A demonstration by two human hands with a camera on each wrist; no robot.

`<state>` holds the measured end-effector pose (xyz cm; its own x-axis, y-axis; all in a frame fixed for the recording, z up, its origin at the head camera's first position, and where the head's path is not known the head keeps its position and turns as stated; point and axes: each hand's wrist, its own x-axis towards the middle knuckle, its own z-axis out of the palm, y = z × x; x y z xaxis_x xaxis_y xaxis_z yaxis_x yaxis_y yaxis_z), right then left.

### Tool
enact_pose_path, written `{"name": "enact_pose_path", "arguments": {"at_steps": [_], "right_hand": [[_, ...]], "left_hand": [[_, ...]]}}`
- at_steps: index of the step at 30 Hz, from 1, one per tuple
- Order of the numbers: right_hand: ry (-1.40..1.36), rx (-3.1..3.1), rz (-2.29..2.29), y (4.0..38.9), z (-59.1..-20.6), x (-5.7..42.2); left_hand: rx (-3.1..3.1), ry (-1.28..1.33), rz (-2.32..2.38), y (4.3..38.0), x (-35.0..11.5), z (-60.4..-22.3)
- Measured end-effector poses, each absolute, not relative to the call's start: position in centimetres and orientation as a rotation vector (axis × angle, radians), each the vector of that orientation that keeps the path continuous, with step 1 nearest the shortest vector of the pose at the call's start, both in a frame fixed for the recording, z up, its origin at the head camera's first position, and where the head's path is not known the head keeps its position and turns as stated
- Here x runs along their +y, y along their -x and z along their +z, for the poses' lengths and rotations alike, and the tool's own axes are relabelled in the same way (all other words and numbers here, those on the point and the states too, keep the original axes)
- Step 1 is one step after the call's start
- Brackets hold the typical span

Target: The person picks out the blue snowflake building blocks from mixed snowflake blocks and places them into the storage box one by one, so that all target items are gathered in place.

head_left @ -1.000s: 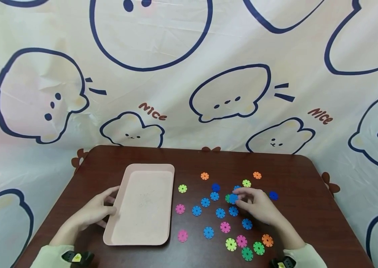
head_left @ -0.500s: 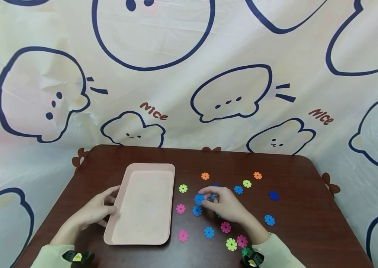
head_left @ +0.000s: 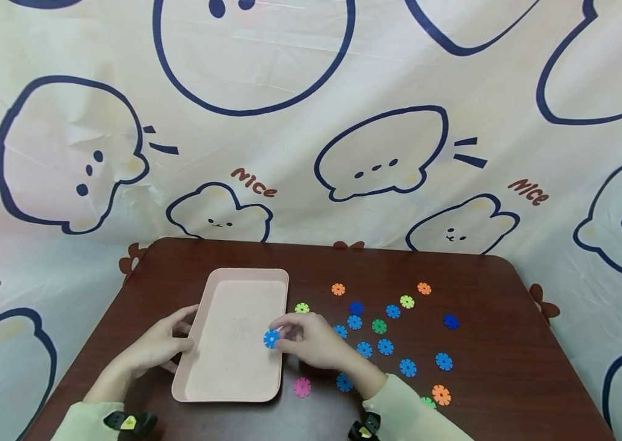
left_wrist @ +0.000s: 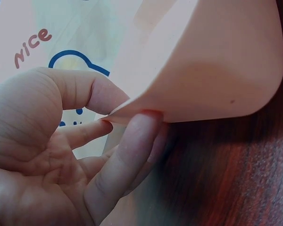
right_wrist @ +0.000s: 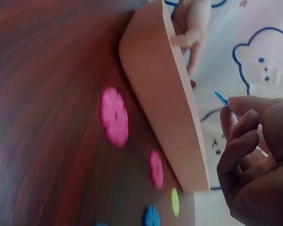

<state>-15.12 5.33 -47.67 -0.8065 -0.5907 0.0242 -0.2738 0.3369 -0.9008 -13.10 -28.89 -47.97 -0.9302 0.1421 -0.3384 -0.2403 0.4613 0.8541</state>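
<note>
A shallow pale-pink tray point(head_left: 229, 392) lies on the table, nothing resting inside it. My left hand point(head_left: 157, 346) grips its left rim; the left wrist view shows the thumb and fingers point(left_wrist: 120, 160) at the tray's edge. Between thumb and forefinger my right hand point(head_left: 316, 343) pinches a blue notched plastic disc point(head_left: 271, 339), held over the tray's right side. From the right wrist view the disc point(right_wrist: 220, 98) appears edge-on above the rim. Right of the tray lie several loose notched discs, among them a pink disc point(head_left: 302, 387) and a green disc point(head_left: 379, 326); my right forearm hides some.
The dark brown table point(head_left: 515, 343) reaches back to a white curtain point(head_left: 289, 141) printed with cartoon animals. Orange discs point(head_left: 441, 395), a yellow-green disc point(head_left: 407, 301) and a dark blue disc point(head_left: 451, 321) are scattered across the table's right half.
My right hand has moved left, carrying the blue disc from among the scattered discs to over the tray. The left hand has stayed on the tray's rim.
</note>
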Motion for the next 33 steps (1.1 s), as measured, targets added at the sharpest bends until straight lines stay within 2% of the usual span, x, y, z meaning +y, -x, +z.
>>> {"name": "enact_pose_path", "arguments": {"at_steps": [10, 16, 33], "right_hand": [[0.831, 2.244, -1.42, 14.8, -47.9, -0.7], [0.829, 2.336, -1.246, 14.2, -48.3, -3.4], [0.802, 2.606, -0.928, 13.4, -50.1, -5.5]], "left_hand": [[2.356, 0.095, 1.454, 13.0, -29.1, -47.9], [2.362, 0.096, 1.439, 13.0, -29.1, -47.9], [2.351, 0.08, 1.447, 13.0, -29.0, -48.0]]}}
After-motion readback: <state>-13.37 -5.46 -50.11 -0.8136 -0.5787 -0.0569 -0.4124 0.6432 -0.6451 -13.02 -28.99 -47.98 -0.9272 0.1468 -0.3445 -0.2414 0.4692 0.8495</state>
